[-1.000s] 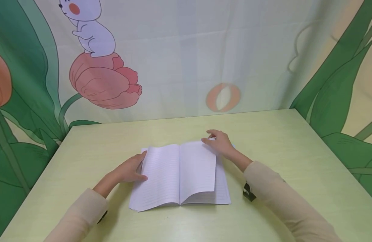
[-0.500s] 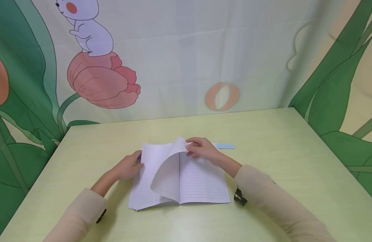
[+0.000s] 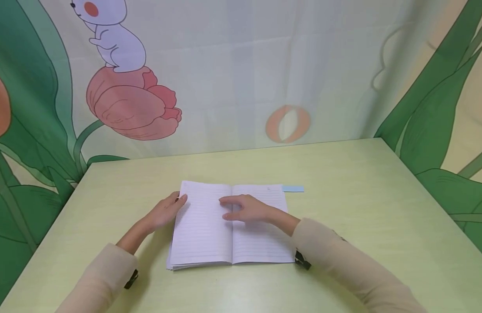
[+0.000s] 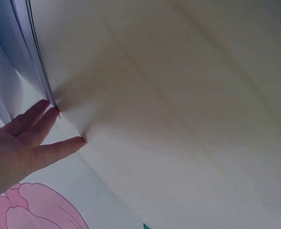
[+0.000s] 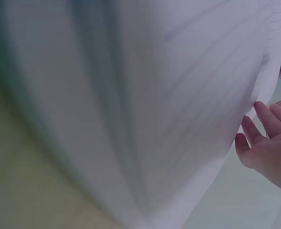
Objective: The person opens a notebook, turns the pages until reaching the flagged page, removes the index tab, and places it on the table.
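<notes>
An open notebook (image 3: 202, 239) with lined white pages lies on the table in the head view. My left hand (image 3: 164, 212) grips its left edge, thumb over the top page and the other fingers at the page edges. In the left wrist view, the fingertips of that left hand (image 4: 26, 143) meet the notebook's edge (image 4: 35, 57). My right hand (image 3: 249, 209) is over the centre fold, its index finger and thumb stretched leftward with nothing between them. The right wrist view shows the right hand (image 5: 271, 138) with fingertips right at the lined page (image 5: 202, 105).
A light blue strip (image 3: 293, 189) sticks out past the notebook's upper right corner. Pale green tabletop (image 3: 343, 174) surrounds the notebook. Behind the table hangs a cloth (image 3: 217, 87) printed with plants and an animal. Each sleeve has a black strap below it.
My right hand has turned a page from the right side over to the left and moved to the fold. The left thumb now lies over the turned page. The blue strip has come into view.
</notes>
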### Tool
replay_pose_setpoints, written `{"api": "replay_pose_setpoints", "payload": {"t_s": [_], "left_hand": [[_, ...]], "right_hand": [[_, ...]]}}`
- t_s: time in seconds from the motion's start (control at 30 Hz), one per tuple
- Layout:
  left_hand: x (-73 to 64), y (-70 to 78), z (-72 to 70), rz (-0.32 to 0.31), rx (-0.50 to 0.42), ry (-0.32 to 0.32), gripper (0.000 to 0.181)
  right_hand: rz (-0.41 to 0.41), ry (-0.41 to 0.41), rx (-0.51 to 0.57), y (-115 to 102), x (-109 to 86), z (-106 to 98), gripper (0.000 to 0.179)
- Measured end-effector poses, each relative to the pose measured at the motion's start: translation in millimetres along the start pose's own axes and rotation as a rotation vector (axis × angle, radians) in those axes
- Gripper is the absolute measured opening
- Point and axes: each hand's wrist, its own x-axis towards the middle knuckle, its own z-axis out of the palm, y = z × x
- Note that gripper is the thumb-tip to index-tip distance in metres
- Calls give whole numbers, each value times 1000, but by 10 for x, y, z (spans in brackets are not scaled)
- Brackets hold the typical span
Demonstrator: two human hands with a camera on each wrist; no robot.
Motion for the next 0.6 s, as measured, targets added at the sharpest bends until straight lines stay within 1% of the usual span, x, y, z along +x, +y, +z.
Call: {"api": "replay_pose_setpoints", "payload": {"t_s": [0.07, 0.17, 0.23, 0.3, 0.37, 0.43, 0.5, 0.6], "left_hand": [[8, -13, 21, 50, 60, 12, 71], [8, -41, 44, 111, 207, 5, 91], [4, -41, 55, 126, 314, -33, 99], [-7, -34, 56, 113, 388, -98, 101], [-14, -23, 60, 100, 422, -160, 97], [-19, -13, 64, 93, 434, -203, 92], [-21, 0, 67, 92, 446, -215, 90], [-20, 14, 74, 104, 452, -206, 89]], "right_hand": [[17, -43, -49, -24, -4, 9, 54], [33, -86, -80, -38, -9, 13, 56], [22, -97, -93, -39, -19, 8, 56], [-4, -92, -98, -33, -33, -5, 55], [-29, -78, -116, -7, -59, -25, 54], [-47, -59, -145, 37, -100, -56, 54], [-55, -44, -198, 96, -165, -109, 56], [-37, -18, -310, 201, -295, -224, 65]]}}
